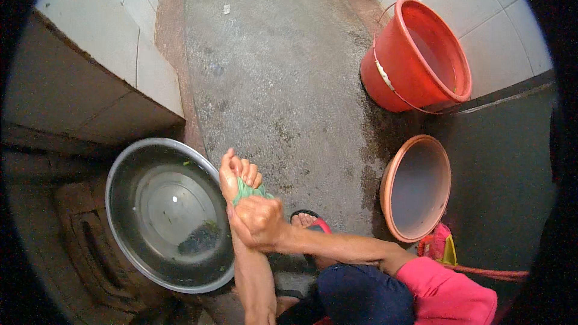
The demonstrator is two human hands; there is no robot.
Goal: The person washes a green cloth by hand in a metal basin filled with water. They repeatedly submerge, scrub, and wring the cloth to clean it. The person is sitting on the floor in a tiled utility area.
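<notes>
A green cloth [248, 191] is bunched up and squeezed between my two hands, beside the rim of the metal basin [114, 204]. My left hand [235, 174] is closed on its far end, with the fingers curled. Nearer to me, my right hand [259, 219] makes a fist around the other end, close over my left wrist. Most of the cloth is hidden inside the fingers. Water fills part of the basin, and small green bits lie in it.
At the far right stands a red bucket [385, 78] with cloudy liquid and a wire handle. An orange basin [392, 198] of cloudy water sits nearer, beside a red and yellow object [442, 247]. White tiled walls [144, 60] flank the wet concrete floor [277, 84]. My sandalled foot [304, 219] is close below.
</notes>
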